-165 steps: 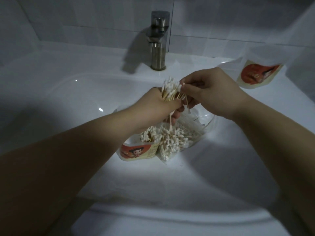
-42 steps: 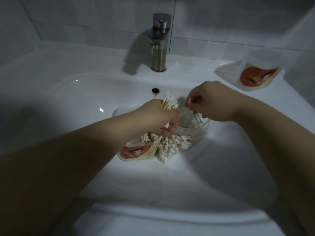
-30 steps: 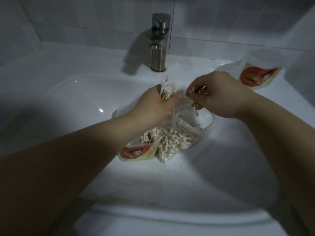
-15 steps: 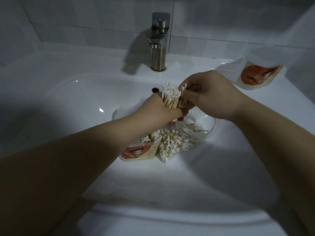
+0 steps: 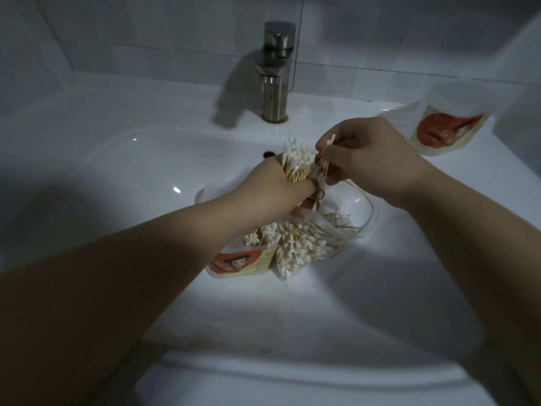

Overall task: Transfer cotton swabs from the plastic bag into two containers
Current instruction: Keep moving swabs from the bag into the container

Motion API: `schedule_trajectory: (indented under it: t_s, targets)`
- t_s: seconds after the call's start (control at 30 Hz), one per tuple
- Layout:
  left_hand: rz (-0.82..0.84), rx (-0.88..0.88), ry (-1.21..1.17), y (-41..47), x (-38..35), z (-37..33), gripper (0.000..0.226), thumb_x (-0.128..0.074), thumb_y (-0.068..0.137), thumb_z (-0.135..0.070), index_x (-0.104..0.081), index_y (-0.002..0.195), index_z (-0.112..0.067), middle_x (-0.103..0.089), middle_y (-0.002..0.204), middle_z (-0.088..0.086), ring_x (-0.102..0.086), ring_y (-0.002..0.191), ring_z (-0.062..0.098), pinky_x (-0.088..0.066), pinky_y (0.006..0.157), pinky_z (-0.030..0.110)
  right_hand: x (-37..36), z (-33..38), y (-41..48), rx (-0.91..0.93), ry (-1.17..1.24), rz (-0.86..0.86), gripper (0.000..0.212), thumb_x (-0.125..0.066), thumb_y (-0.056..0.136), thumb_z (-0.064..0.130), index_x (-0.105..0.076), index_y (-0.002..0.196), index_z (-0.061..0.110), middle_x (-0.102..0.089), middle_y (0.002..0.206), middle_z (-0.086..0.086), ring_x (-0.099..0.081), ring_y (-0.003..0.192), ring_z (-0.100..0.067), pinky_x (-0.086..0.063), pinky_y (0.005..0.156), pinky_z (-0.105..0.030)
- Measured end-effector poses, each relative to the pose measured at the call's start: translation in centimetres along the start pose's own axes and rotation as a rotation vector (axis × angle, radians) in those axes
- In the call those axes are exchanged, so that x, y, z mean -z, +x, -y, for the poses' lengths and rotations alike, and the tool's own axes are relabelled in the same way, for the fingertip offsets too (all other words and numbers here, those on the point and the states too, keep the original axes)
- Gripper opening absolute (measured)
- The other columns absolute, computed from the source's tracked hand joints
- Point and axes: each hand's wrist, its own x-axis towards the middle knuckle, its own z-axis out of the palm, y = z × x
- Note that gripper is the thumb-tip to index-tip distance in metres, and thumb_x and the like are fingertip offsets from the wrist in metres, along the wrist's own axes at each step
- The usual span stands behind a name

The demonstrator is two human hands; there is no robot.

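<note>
L hand (image 5: 273, 190): over the middle of the sink (image 5: 117, 159) bowl, fingers clamped round a bundle of cotton swabs (image 5: 295, 164). The white tips point up and away, and the wooden sticks run down into the fist.

R hand (image 5: 371, 159): just right of the L hand, thumb and fingers pinching a few extra swabs (image 5: 324, 171). These lie against the right side of the bundle. One tip stands clear above the R hand's fingers.

We find no slack hand; each is closed on swabs.

Plastic bag (image 5: 310, 247): clear, lying in the bowl directly below the hands. It is packed w/ swabs, most tips toward near-left. We cannot tell where its mouth is.

First container (image 5: 237, 263): in the bowl on the bag's left side, hard against it. It has a red cartoon label facing near. Swabs stand in it, tips up, partly hidden by the L wrist.

Second container (image 5: 448, 130): on the far-right ledge, well apart from the hands, w/ the same red label. Contents cannot be told in the dim light.

Also noted:
- metal tap (image 5: 275, 71) at far centre
- dark overflow hole (image 5: 268, 155) just left of the bundle
- tiled wall (image 5: 146, 33) behind
</note>
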Motion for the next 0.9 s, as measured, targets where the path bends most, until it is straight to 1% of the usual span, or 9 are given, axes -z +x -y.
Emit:
schedule_trajectory:
  t_s: [0.13, 0.23, 0.3, 0.4, 0.5, 0.6, 0.7, 0.77, 0.9]
  targets:
    - [0.010, 0.065, -0.108, -0.2, -0.1, -0.2, 0.013, -0.064, 0.097, -0.006, -0.072, 0.107, -0.007, -0.078, 0.087, 0.008, -0.076, 0.080, 0.020, -0.060, 0.070, 0.032, -0.1, 0.1, -0.1, -0.034, 0.094, 0.026, 0.011, -0.060, 0.096, 0.004, -0.071, 0.098, 0.005, -0.077, 0.084, -0.012, -0.076, 0.071, -0.028, -0.065, 0.069, -0.036]
    - [0.020, 0.113, -0.232, -0.4, -0.1, -0.2, 0.013, -0.064, 0.099, -0.012, -0.072, 0.108, -0.007, -0.079, 0.094, 0.012, -0.078, 0.083, 0.021, -0.062, 0.071, 0.031, 0.0, 0.2, -0.3, -0.027, 0.113, 0.016, 0.011, -0.060, 0.097, 0.003, -0.070, 0.099, 0.003, -0.077, 0.082, -0.012, -0.077, 0.070, -0.025, -0.063, 0.065, -0.028]
    - [0.023, 0.117, -0.252, -0.4, -0.1, -0.2, 0.013, -0.067, 0.099, -0.017, -0.073, 0.106, -0.008, -0.078, 0.091, 0.010, -0.075, 0.075, 0.016, -0.060, 0.066, 0.027, -0.1, 0.2, -0.3, -0.020, 0.110, 0.012, 0.011, -0.060, 0.097, 0.003, -0.070, 0.101, 0.001, -0.076, 0.083, -0.013, -0.077, 0.069, -0.023, -0.060, 0.062, -0.023]
    - [0.037, 0.114, -0.230, -0.4, -0.2, -0.3, 0.010, -0.068, 0.099, -0.021, -0.071, 0.097, -0.012, -0.072, 0.077, 0.003, -0.060, 0.058, 0.009, -0.050, 0.055, 0.022, -0.1, 0.2, -0.3, -0.029, 0.128, 0.022, 0.011, -0.060, 0.097, 0.002, -0.069, 0.101, -0.001, -0.076, 0.088, -0.017, -0.076, 0.070, -0.024, -0.060, 0.061, -0.023]
    - [0.004, 0.112, -0.157, -0.3, -0.3, -0.4, 0.017, -0.063, 0.100, -0.020, -0.066, 0.084, -0.016, -0.066, 0.068, -0.003, -0.051, 0.055, 0.010, -0.042, 0.049, 0.021, 0.3, 0.1, -0.1, -0.048, 0.153, -0.004, 0.009, -0.061, 0.096, 0.000, -0.070, 0.095, 0.000, -0.074, 0.086, -0.020, -0.075, 0.069, -0.026, -0.064, 0.066, -0.032]
    - [-0.018, 0.101, -0.080, -0.2, -0.3, -0.3, 0.026, -0.058, 0.101, -0.016, -0.058, 0.075, -0.015, -0.057, 0.063, -0.002, -0.046, 0.053, 0.012, -0.037, 0.045, 0.022, 0.5, -0.1, 0.1, -0.045, 0.160, -0.028, 0.012, -0.060, 0.096, -0.001, -0.069, 0.088, 0.003, -0.071, 0.082, -0.020, -0.070, 0.062, -0.022, -0.064, 0.066, -0.036]
    - [0.014, 0.071, -0.027, -0.3, -0.3, -0.3, 0.031, -0.064, 0.096, -0.030, -0.052, 0.069, -0.021, -0.047, 0.063, 0.002, -0.040, 0.052, 0.014, -0.033, 0.044, 0.022, 0.5, -0.3, 0.2, -0.042, 0.162, -0.039, 0.013, -0.060, 0.097, 0.001, -0.069, 0.087, 0.004, -0.070, 0.081, -0.020, -0.070, 0.063, -0.022, -0.063, 0.066, -0.035]
    - [-0.002, 0.058, 0.027, -0.5, -0.1, -0.2, 0.036, -0.071, 0.090, -0.041, -0.050, 0.065, -0.025, -0.045, 0.060, 0.002, -0.039, 0.050, 0.014, -0.034, 0.044, 0.022, 0.5, -0.4, 0.4, -0.041, 0.175, -0.073, 0.014, -0.060, 0.097, 0.002, -0.070, 0.086, 0.005, -0.070, 0.079, -0.019, -0.071, 0.066, -0.023, -0.063, 0.066, -0.033]
    - [-0.090, 0.107, 0.133, -0.3, 0.3, 0.1, 0.034, -0.070, 0.095, -0.038, -0.055, 0.070, -0.020, -0.050, 0.056, 0.001, -0.047, 0.050, 0.017, -0.040, 0.048, 0.026, 1.0, -0.8, 0.9, -0.031, 0.183, -0.144, 0.017, -0.059, 0.097, 0.004, -0.069, 0.084, 0.008, -0.069, 0.078, -0.016, -0.071, 0.067, -0.021, -0.061, 0.064, -0.031]
